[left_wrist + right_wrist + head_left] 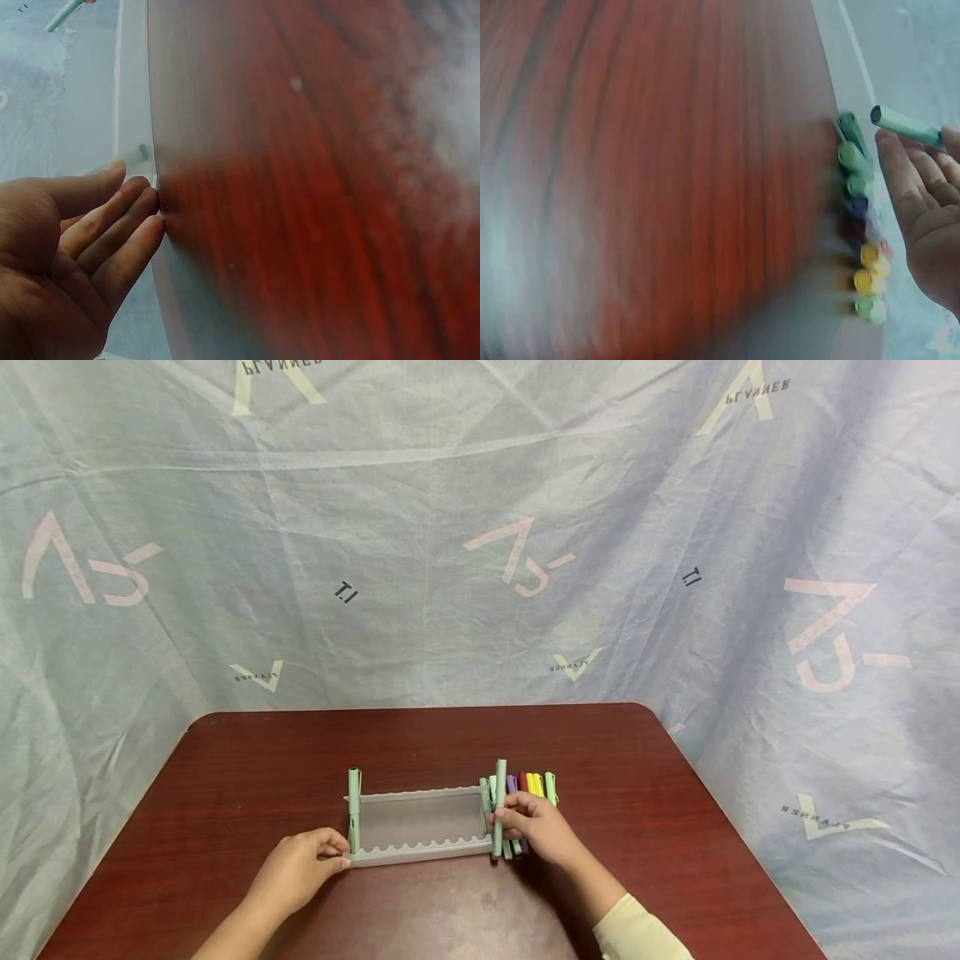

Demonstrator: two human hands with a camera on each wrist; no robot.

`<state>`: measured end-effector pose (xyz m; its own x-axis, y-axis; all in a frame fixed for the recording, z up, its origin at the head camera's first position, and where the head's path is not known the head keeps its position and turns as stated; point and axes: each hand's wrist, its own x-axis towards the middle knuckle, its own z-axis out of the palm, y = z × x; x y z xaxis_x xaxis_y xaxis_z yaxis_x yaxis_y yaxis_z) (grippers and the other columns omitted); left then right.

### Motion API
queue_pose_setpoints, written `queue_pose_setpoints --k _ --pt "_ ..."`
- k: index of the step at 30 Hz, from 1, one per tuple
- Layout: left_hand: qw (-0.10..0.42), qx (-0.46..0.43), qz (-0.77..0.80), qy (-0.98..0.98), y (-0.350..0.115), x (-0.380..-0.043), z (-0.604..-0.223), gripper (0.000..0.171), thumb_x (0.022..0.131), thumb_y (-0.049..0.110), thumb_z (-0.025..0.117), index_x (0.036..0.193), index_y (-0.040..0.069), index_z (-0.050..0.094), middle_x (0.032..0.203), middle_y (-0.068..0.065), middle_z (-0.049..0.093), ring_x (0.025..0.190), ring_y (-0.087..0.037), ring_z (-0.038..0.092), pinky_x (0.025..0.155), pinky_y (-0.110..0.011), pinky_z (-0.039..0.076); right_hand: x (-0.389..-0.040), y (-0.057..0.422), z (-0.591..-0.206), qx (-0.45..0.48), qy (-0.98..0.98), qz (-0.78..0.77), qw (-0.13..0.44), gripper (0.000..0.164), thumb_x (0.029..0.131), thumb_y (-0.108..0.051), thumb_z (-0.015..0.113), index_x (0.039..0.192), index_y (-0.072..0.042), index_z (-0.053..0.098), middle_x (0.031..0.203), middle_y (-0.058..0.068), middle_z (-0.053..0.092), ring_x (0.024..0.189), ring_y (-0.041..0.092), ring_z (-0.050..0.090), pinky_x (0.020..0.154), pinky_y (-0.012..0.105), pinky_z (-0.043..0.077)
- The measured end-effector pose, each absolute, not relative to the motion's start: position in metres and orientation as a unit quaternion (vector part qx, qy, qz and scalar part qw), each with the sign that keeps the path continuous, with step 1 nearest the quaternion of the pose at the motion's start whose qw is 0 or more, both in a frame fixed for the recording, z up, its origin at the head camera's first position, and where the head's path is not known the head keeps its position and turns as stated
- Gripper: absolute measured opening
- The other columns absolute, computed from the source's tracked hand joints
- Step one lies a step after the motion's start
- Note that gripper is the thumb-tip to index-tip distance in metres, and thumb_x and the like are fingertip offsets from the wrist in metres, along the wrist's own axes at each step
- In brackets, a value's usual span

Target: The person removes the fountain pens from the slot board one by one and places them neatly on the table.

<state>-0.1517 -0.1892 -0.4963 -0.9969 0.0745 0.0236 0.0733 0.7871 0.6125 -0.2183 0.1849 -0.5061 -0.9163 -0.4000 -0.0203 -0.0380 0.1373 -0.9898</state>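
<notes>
A translucent pen rack point(420, 852) with notched long sides lies across the table. One light green pen point(354, 810) sits in its leftmost notch. My left hand point(298, 870) is at the rack's left end, its nearly straight fingers touching the front corner, as the left wrist view point(82, 255) also has it. Between thumb and fingers, my right hand point(542, 828) pinches another light green pen point(500, 777) over the rack's right end. In the right wrist view that held pen point(906, 126) points its end toward the rack's near side.
Beside the rack's right end lies a row of several capped pens: green, a purple pen point(512, 783), a dark red one, yellow pens point(534, 783) and a light green pen point(551, 787). The dark red wooden table point(262, 752) meets a printed grey cloth point(420, 568) behind.
</notes>
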Motion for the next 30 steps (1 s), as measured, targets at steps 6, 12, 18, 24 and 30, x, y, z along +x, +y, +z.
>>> queue_pose_setpoints --k 6,12,18,24,30 --pt "0.0 0.039 0.322 0.946 -0.189 -0.151 -0.496 0.013 0.081 0.019 0.08 0.085 0.025 0.069 0.081 0.014 0.072 0.083 -0.009 0.069 0.08 -0.04 0.054 -0.223 0.212 -0.503 -0.112 0.768 -0.621 0.113 0.035 0.097 -0.02 0.062 0.113 0.011 0.059 0.104 0.028 0.065 0.079 0.027 0.071 0.075 0.043 0.061" --pt "-0.001 0.038 0.321 0.946 -0.189 -0.151 -0.495 0.014 0.08 0.018 0.08 0.085 0.026 0.069 0.081 0.015 0.071 0.083 -0.008 0.068 0.079 -0.038 0.053 -0.227 0.239 -0.499 -0.089 0.78 -0.61 0.103 0.037 0.098 -0.017 0.061 0.118 0.014 0.057 0.097 0.021 0.064 0.078 0.025 0.066 0.074 0.042 0.061" --pt "-0.003 0.037 0.321 0.946 -0.189 -0.151 -0.496 0.014 0.08 0.018 0.08 0.085 0.026 0.069 0.081 0.015 0.072 0.083 -0.008 0.069 0.079 -0.038 0.054 -0.231 0.261 -0.497 -0.046 0.804 -0.586 0.093 0.032 0.098 -0.012 0.06 0.118 0.013 0.059 0.098 0.021 0.066 0.077 0.023 0.066 0.072 0.039 0.061" --pt "-0.006 0.039 0.321 0.946 -0.189 -0.151 -0.496 0.014 0.08 0.018 0.08 0.085 0.026 0.069 0.081 0.014 0.072 0.084 -0.01 0.069 0.081 -0.041 0.054 -0.236 0.276 -0.503 0.015 0.827 -0.558 0.068 0.027 0.096 -0.011 0.062 0.114 0.01 0.063 0.09 0.018 0.068 0.069 0.023 0.066 0.065 0.037 0.061" --pt "-0.006 0.038 0.32 0.947 -0.188 -0.152 -0.497 0.014 0.08 0.018 0.08 0.084 0.026 0.069 0.08 0.014 0.072 0.083 -0.009 0.069 0.08 -0.039 0.053 -0.237 0.28 -0.514 0.058 0.845 -0.526 0.074 0.019 0.094 -0.012 0.065 0.101 0.006 0.067 0.082 0.014 0.065 0.067 0.021 0.064 0.061 0.037 0.06"
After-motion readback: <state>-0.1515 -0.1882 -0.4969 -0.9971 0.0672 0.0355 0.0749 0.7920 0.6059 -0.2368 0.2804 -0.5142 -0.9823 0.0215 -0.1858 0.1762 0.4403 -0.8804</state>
